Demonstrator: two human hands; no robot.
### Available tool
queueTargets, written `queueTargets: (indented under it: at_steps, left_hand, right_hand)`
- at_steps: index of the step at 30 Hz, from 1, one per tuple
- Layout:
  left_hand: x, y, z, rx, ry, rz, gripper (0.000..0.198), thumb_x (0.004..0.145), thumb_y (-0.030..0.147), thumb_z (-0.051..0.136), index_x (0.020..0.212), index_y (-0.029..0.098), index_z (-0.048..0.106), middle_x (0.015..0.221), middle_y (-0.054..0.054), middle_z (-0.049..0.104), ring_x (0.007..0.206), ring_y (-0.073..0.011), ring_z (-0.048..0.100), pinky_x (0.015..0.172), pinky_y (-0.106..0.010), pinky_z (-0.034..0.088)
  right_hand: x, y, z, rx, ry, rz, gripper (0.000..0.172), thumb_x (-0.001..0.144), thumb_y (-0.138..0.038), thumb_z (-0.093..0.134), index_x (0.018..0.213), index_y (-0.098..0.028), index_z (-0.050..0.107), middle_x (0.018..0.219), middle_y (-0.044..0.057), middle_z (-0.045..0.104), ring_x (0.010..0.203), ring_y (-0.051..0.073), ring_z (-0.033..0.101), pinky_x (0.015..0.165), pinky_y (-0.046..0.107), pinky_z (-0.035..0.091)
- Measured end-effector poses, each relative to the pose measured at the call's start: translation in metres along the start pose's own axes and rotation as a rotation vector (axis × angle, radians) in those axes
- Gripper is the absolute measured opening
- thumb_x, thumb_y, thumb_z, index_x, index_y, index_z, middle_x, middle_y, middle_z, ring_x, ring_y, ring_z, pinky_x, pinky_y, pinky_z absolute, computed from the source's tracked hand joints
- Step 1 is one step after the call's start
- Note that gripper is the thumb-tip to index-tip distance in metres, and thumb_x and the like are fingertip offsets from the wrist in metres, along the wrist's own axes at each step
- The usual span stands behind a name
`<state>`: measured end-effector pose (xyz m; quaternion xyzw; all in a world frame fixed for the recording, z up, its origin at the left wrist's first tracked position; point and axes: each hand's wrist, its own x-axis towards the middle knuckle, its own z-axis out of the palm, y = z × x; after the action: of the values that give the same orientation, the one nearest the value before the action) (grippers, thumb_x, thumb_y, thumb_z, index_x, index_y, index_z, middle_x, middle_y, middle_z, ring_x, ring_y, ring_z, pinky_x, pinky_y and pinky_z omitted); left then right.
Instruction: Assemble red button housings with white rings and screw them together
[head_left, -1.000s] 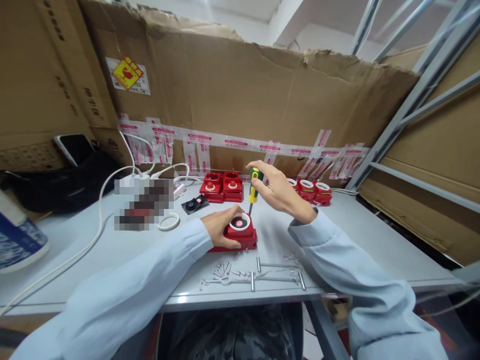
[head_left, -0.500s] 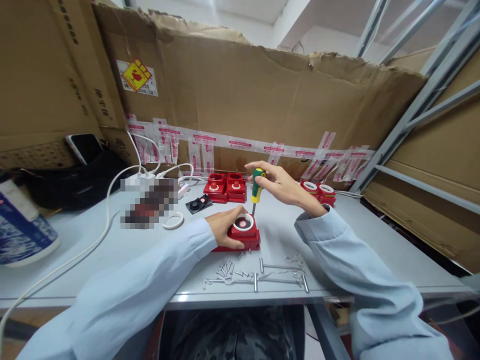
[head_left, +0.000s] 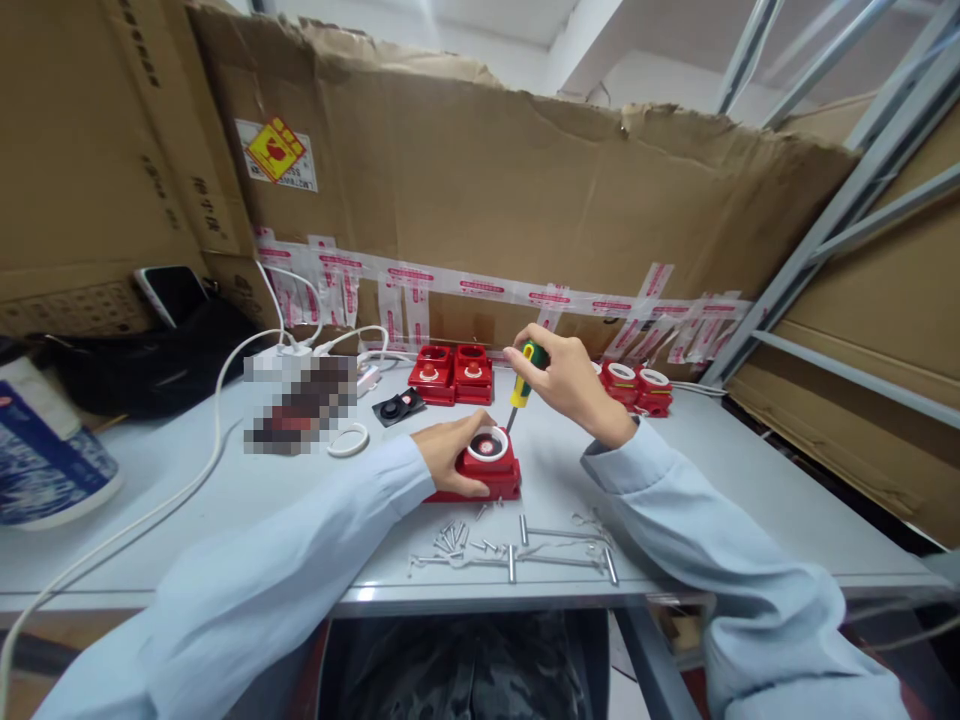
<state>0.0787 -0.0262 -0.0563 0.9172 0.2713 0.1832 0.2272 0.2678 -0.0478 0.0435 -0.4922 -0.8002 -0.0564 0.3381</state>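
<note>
My left hand (head_left: 454, 458) grips a red plastic housing (head_left: 506, 482) on the table, thumb at its front and fingers over its top. A white ring (head_left: 505, 440) sits on top of the housing, around a black disc with a small pale centre. In my right hand (head_left: 562, 372) is a screwdriver (head_left: 523, 385) with a green and yellow handle. Its shaft slants down to the left, and the tip is at the housing's back right corner, beside the ring. Whether the tip sits on a screw is too small to tell.
Loose screws (head_left: 452, 538) and metal rods (head_left: 566, 561) lie near the front edge. Behind stand two red housings (head_left: 472, 385); more red units (head_left: 654, 392) stand at right. A loose white ring (head_left: 348, 441), black part (head_left: 397, 407) and white cable (head_left: 217, 420) lie left. Cardboard (head_left: 480, 190) walls the back.
The screwdriver has gone from nearly upright to leaning right at its handle. My right hand has shifted slightly right with it. My left hand and the housing stay put.
</note>
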Motion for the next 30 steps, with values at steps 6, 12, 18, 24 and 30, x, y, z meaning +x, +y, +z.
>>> queueTargets:
  at_steps: [6,12,18,24,30]
  left_hand:
    - [0.0,-0.001,0.0,-0.01,-0.004,0.006,0.067,0.059,0.043,0.071,0.112,0.021,0.037,0.107,-0.007,0.058,0.091,-0.024,0.06,0.081,-0.033,0.046]
    - [0.0,0.0,0.0,-0.001,-0.008,-0.016,0.067,0.059,0.043,0.07,0.112,0.021,0.038,0.107,-0.007,0.058,0.091,-0.0249,0.059,0.082,-0.034,0.045]
    - [0.0,0.0,0.0,-0.017,-0.012,-0.009,0.067,0.059,0.043,0.071,0.112,0.021,0.038,0.107,-0.007,0.058,0.091,-0.0245,0.059,0.083,-0.034,0.045]
    - [-0.001,0.001,-0.001,-0.005,-0.01,-0.007,0.067,0.059,0.042,0.071,0.113,0.02,0.037,0.11,-0.009,0.057,0.094,-0.0255,0.059,0.082,-0.035,0.045]
    - [-0.001,0.003,-0.002,0.008,-0.009,-0.015,0.066,0.059,0.042,0.071,0.113,0.02,0.038,0.112,-0.01,0.056,0.096,-0.0264,0.058,0.083,-0.035,0.045]
  right_hand:
    - [-0.003,-0.003,-0.007,0.006,-0.109,-0.076,0.035,0.08,-0.026,0.049,0.115,-0.021,0.046,0.082,0.002,0.061,0.067,0.014,0.055,0.062,0.024,0.037]
    - [-0.001,-0.004,-0.003,-0.085,-0.043,-0.009,0.023,0.08,-0.04,0.053,0.093,-0.021,0.051,0.064,-0.002,0.054,0.054,0.012,0.048,0.055,0.024,0.033]
    - [-0.001,-0.001,-0.007,0.124,-0.204,-0.127,0.036,0.075,-0.026,0.056,0.107,-0.022,0.041,0.079,-0.001,0.056,0.061,0.012,0.051,0.057,0.023,0.037]
    - [-0.006,-0.003,0.004,-0.016,-0.042,0.028,0.03,0.077,-0.04,0.057,0.097,-0.021,0.045,0.058,-0.005,0.05,0.049,0.013,0.046,0.052,0.025,0.034]
    - [-0.009,0.001,0.007,0.356,-0.074,-0.057,0.044,0.081,-0.026,0.054,0.12,-0.022,0.035,0.088,0.002,0.059,0.077,0.014,0.058,0.07,0.028,0.045]
